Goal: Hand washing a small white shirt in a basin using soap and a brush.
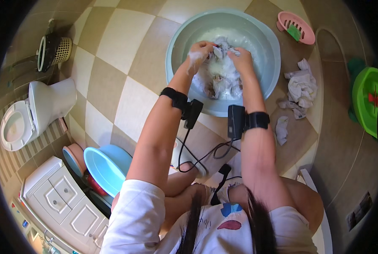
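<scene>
A large pale blue plastic basin (177, 35) stands on the tiled floor before me, holding soapy water and wet, light-coloured cloth (220, 84). Foam clings to my left hand (202, 50), whose fingers pinch a bunched piece of the cloth near the basin's middle. Just to the right, my right hand (241, 59) grips another part of the bunched cloth. Something small and red shows at my left fingertips, too small to identify. The lower folds of cloth lie in the suds, with brownish patches on them. Black straps with box-shaped devices sit on both forearms.
Right of the basin lie crumpled white cloths (301, 87) and a small white cloth (281, 130). A pink soap dish (295, 28) holds a green bar (294, 32). At left are a toilet (49, 101), a waste basket (62, 50), a blue basin (104, 165) and a white cabinet (62, 197).
</scene>
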A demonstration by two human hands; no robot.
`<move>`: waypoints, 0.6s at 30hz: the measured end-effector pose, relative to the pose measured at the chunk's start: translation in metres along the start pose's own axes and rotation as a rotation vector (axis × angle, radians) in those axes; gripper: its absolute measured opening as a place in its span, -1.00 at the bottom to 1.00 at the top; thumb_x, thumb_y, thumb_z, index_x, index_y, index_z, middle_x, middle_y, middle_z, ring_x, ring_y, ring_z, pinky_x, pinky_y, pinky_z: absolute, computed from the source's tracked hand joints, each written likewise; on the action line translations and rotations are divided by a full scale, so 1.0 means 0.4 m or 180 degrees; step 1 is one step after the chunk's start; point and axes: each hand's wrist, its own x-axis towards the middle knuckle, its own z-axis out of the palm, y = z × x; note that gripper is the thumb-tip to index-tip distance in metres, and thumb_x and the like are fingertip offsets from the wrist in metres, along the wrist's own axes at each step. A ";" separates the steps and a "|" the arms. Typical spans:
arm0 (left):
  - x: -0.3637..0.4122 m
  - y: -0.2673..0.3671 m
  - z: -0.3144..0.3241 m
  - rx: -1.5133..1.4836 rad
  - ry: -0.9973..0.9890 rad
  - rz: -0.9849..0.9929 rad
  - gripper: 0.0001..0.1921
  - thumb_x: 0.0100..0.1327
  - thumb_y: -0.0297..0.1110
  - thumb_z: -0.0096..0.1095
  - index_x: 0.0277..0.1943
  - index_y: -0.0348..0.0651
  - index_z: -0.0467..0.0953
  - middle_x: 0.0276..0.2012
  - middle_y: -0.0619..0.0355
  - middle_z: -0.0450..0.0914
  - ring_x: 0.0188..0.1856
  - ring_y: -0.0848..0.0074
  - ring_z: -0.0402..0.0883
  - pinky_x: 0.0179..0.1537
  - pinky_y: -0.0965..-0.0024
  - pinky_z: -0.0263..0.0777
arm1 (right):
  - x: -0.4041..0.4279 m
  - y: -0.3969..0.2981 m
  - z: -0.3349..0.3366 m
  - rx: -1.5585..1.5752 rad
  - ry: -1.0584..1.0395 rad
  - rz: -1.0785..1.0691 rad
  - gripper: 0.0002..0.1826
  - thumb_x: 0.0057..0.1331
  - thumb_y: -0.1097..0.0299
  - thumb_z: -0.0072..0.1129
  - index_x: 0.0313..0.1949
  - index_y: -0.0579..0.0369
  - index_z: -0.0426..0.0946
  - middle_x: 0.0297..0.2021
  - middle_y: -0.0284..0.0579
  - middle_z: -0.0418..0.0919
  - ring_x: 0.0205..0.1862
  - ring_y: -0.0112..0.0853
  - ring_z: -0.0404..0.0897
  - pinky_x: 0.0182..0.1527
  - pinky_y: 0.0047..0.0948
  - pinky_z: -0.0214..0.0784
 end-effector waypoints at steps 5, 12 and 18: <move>0.045 -0.044 -0.078 -0.1556 0.0112 -0.1070 -0.86 0.17 -0.31 0.02 -0.32 -0.14 0.51 -0.41 0.19 0.52 -0.38 0.52 0.46 -0.35 0.47 0.35 | -0.083 -0.260 -0.017 0.2076 -0.1126 -0.0318 -0.57 0.09 0.13 0.12 -0.23 0.30 0.49 -0.33 0.13 0.54 -0.27 -0.12 0.53 -0.18 -0.35 0.32; 0.029 -0.044 -0.026 -0.1114 0.0060 -0.0384 -0.89 0.17 -0.32 0.05 -0.32 -0.12 0.49 -0.45 0.22 0.51 -0.44 0.49 0.46 -0.38 0.43 0.36 | -0.045 -0.293 0.028 0.0817 -0.1521 -0.1195 -0.60 0.13 0.17 0.11 -0.13 0.21 0.48 -0.22 0.04 0.53 -0.15 -0.19 0.50 -0.07 -0.39 0.28; 0.017 0.004 -0.040 -0.0255 0.0007 -0.1194 -0.93 0.14 -0.36 0.09 -0.43 -0.07 0.44 -0.60 0.33 0.37 -0.56 0.57 0.36 -0.54 0.45 0.23 | 0.023 -0.112 0.025 0.0186 -0.0314 -0.0444 -0.63 0.06 0.26 0.16 -0.15 0.17 0.51 -0.17 0.09 0.51 -0.11 -0.13 0.48 -0.04 -0.36 0.29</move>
